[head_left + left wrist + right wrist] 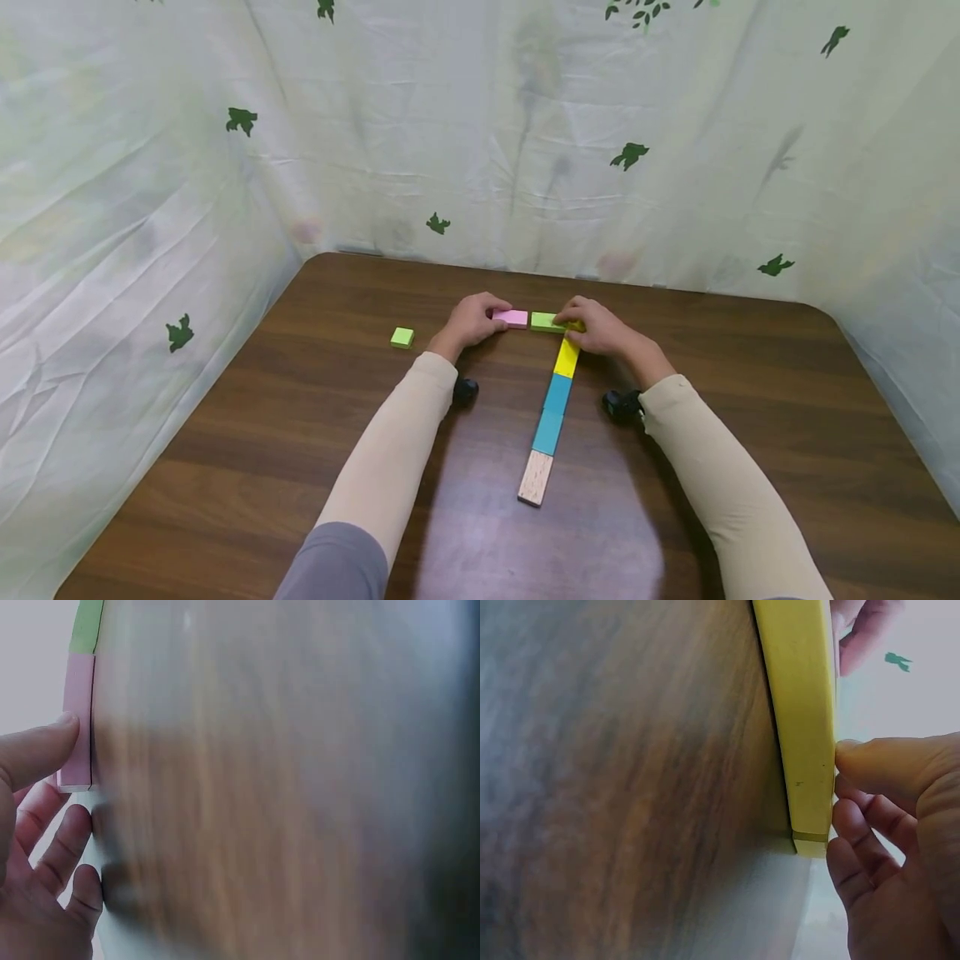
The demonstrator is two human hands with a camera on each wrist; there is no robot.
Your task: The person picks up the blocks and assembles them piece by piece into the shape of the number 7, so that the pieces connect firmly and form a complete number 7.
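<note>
My left hand (471, 323) pinches a pink block (512, 318) at its left end, the thumb (52, 742) lying along its near side. End to end with it is a long green block (547, 322). My right hand (596, 327) grips a yellow block at the corner, its thumb (870, 761) against the yellow side (802, 720) and its index finger over the green block's right end. That far yellow block is mostly hidden by the hand. Another yellow block (567, 358) continues the row towards me, followed by two blue blocks (557, 393) and a bare wood block (535, 477).
A small light green block (402, 337) lies apart, left of my left hand. Everything rests on a dark brown wooden table (300, 467). A pale curtain with leaf and bird prints (465, 133) hangs behind the table's far edge.
</note>
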